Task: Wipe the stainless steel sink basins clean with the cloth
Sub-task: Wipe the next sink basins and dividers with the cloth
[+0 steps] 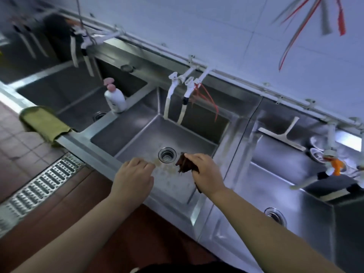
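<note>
A row of stainless steel basins runs along the wall. The middle basin [137,133] lies below my hands, with a round drain [167,155] and brownish stains on its floor beside the drain. My right hand [204,170] grips a dark brown cloth [184,163] above the basin floor, just right of the drain. My left hand [135,175] hovers over the basin's near edge with loosely curled fingers and holds nothing. The left basin [65,95] and the right basin [295,186] flank the middle one.
A white pump bottle [115,98] stands on the divider between left and middle basins. An olive cloth [44,123] drapes over the front rim. White taps [183,89] hang over the middle basin. A squeegee [283,134] and an orange-tipped tap [334,164] are at the right basin. A floor drain grate [39,184] lies below left.
</note>
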`<state>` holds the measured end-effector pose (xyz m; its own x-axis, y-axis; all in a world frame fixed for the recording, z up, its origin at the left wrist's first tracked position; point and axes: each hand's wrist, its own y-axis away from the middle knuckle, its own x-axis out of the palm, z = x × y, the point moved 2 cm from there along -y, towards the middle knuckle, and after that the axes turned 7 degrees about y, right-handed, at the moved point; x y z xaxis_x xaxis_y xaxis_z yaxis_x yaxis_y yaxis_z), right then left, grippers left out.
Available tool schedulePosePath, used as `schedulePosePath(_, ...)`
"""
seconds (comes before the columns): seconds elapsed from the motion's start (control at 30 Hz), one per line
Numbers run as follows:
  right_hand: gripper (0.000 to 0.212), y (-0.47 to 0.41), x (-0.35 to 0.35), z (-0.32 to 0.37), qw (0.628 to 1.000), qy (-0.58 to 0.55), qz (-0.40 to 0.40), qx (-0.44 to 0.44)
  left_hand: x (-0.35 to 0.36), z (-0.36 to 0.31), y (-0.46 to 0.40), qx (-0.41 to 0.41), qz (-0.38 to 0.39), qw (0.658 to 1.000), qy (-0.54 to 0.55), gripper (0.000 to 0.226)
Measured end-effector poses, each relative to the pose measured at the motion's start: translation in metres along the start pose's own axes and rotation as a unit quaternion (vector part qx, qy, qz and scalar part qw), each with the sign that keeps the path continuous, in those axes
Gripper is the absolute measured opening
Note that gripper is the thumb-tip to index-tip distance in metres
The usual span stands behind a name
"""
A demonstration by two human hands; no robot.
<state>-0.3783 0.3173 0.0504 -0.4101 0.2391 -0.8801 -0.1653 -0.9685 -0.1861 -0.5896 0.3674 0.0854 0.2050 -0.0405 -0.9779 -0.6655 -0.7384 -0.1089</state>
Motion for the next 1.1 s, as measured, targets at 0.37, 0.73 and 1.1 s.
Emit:
schedulePosePath(0.37,0.059,-0.042,0.089,0.054,0.989,0.005,0.097,0.109,0.008,0.147,0.003,-0.036,0.044,0.998,0.008,0.022)
schedulePosePath(0.73,0.041,-0.128,0.19,0.037,0.96,-0.063,0.204,0.179,0.052,0.249,-0.077,-0.024,0.124,0.992,-0.017,0.023)
schedulePosePath(1.1,0.047,-0.245,0.315,0.059,0.945,-0.12,0.279,0.121,0.11,0.349,-0.189,0.078,0.164,0.98,-0.081,0.027)
